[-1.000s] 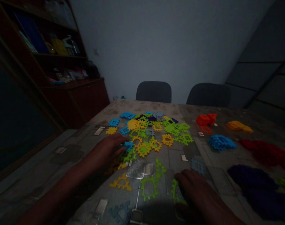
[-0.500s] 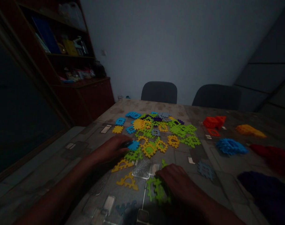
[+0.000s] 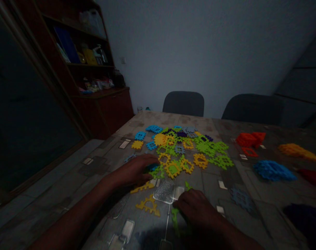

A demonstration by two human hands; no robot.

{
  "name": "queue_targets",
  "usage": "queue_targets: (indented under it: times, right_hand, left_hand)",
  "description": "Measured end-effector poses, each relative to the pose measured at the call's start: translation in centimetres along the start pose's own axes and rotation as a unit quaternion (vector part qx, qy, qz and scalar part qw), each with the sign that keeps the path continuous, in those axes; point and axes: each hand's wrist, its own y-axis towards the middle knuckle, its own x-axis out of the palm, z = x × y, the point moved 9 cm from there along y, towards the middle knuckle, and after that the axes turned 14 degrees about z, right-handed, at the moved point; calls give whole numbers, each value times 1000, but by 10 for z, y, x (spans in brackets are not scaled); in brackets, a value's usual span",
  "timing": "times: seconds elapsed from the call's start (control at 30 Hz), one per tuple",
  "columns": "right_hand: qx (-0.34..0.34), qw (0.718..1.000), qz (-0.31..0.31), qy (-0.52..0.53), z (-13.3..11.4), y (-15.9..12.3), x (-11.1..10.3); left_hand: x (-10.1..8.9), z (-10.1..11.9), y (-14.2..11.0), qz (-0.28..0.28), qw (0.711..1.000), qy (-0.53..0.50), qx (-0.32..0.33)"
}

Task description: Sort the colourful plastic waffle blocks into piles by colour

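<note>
My left hand is curled over a blue building tile at the near left side of the tile pile, fingers above and thumb below. Only a strip of that tile shows. Just under the thumb lies a yellow arched piece, with a second yellow arched piece nearer me. My right hand is closed over green toothed pieces close to the table's near side; its fingertips and much of the green are hidden. Light green and yellow tiles are heaped ahead of both hands.
On the right are separate heaps: orange, yellow, blue, red and dark purple. A grey tile lies alone. Two chairs stand behind the table, with a shelf cabinet at the left.
The view has shifted, so the table contents sit further right. My left hand now covers more of the blue tile. A grey-blue piece shows left of that hand. Fewer green pieces show beside my right hand.
</note>
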Motion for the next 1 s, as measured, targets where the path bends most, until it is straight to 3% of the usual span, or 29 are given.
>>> queue_targets:
  times: [0.1,0.23,0.43,0.53,0.7,0.8,0.9,1.0]
  right_hand:
    - [-37,999,24,-10,-4,-2,-1]
    - [-42,997,54,-21,-4,-4,-4]
    - [-57,998,12,-16,-1,-17,-9]
    - [-55,998,-3,-15,0,-35,-10]
    - [19,999,27,-38,20,-70,-4]
    - [-50,996,63,-37,23,-81,-4]
    - [-92,991,86,-32,24,-82,-12]
    - [-60,993,95,-35,22,-75,-24]
  left_hand:
    - [-14,3,1,16,1000,7,16]
    - [-27,-2,2,50,996,73,-32]
    - [-6,4,3,75,991,91,-62]
    - [-3,-6,6,87,990,81,-77]
    - [-28,-31,7,138,980,93,-107]
    - [-39,-37,6,152,974,122,-113]
    - [-39,-30,6,145,973,149,-98]
    - [-31,-14,9,127,975,169,-75]
